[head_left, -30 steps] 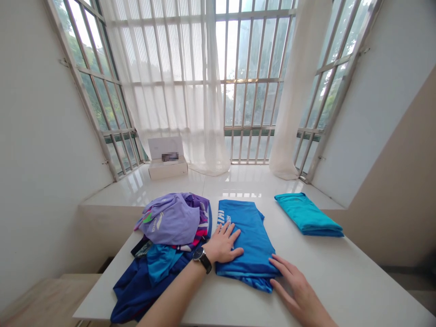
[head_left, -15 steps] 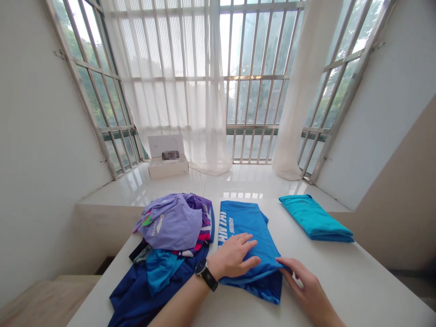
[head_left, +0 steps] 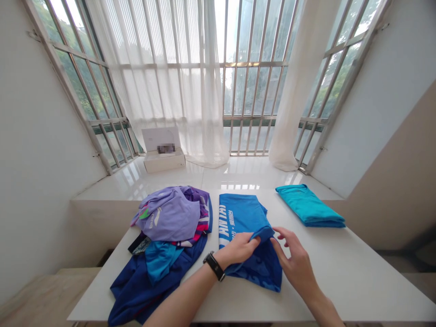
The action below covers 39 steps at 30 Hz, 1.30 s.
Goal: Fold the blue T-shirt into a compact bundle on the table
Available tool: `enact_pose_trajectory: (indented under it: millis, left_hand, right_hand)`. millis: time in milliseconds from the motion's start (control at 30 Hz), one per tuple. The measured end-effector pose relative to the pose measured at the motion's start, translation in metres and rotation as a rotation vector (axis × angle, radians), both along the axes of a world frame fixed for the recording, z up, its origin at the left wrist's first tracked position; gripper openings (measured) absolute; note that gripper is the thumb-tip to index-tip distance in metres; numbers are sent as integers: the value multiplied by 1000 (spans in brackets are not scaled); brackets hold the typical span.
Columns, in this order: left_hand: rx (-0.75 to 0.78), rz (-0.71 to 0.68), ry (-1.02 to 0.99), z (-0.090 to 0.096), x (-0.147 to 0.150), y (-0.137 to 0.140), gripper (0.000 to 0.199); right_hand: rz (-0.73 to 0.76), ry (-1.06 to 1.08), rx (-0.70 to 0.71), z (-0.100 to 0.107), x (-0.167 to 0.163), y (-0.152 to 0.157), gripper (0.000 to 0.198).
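Note:
A blue T-shirt [head_left: 243,211] with white lettering lies partly folded on the white table, its near edge turned up. My left hand [head_left: 240,249] is closed on the turned-up fabric, thumb on top. At the right side of the fold, my right hand [head_left: 294,256] has thumb and fingertips around the shirt's edge. Darker blue cloth of the same shirt shows below both hands. Left of it is a loose heap of clothes, with a lilac shirt [head_left: 177,215] on top and a dark blue garment [head_left: 136,290] underneath.
A folded turquoise garment [head_left: 306,204] lies on the table [head_left: 361,281] at the right. Behind, on the white sill [head_left: 211,177], stands an open white box [head_left: 165,161]. Sheer curtains [head_left: 200,104] hang before barred windows. A brown surface [head_left: 41,295] shows at the lower left.
My left hand has gone from lying spread on the shirt to grasping its near edge. My right hand has moved up slightly, and the edge is lifted and folded back. The view has tilted down.

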<state>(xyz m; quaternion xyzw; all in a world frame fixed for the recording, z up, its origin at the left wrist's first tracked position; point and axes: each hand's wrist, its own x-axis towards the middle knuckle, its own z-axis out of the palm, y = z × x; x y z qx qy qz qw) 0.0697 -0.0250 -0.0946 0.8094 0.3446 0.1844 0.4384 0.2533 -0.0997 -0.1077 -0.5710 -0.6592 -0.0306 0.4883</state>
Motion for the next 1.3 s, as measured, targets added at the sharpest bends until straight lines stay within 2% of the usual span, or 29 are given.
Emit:
enact_pose_trajectory:
  millis: [100, 200, 300, 467, 567, 667, 767, 867, 967, 1033, 1100, 1133, 1200, 1233, 1300]
  left_hand:
    - [-103, 60, -59, 4, -7, 7, 60]
    - [-287, 118, -234, 6, -13, 9, 57]
    - [-451, 123, -351, 8, -15, 7, 53]
    - [-518, 97, -378, 9, -17, 3, 55]
    - [-465, 47, -388, 10, -18, 4, 53]
    - [-320, -27, -334, 10, -16, 4, 49]
    - [-121, -155, -217, 12, -12, 1, 45]
    - [21, -255, -66, 12, -10, -3, 46]
    - [138, -323, 78, 7, -12, -6, 51]
    - [211, -382, 147, 2, -14, -6, 59]
    - [262, -425, 188, -3, -15, -5, 67]
    - [277, -437, 198, -5, -15, -4, 68]
    - [292, -441, 194, -9, -15, -1, 69]
    - [291, -438, 188, -9, -16, 1, 70]
    - [286, -437, 176, -7, -22, 3, 74]
  right_hand:
    - [49, -58, -32, -11, -1, -33, 28]
    - [210, -208, -193, -22, 2, -64, 43]
    - [285, -314, -310, -26, 4, -77, 54]
    - [337, -357, -291, -13, -1, -65, 23]
    - [349, -287, -269, -7, -7, -55, 21]
    - [274, -150, -316, -9, -13, -45, 24]
    - [143, -64, -446, -14, -17, -34, 23]
    - [-68, -97, -529, -19, -18, -29, 22]
    - [-258, -128, -460, -27, -14, -30, 31]
    - [-334, -142, -336, -33, -8, -33, 53]
    - [-320, -215, -195, -38, -1, -37, 65]
    - [-272, -274, -129, -39, 3, -39, 59]
    - [-115, -391, -35, -39, 7, -41, 34]
    - [-40, -427, -11, -38, 8, -43, 23]
    - [60, -441, -8, -35, 8, -45, 16]
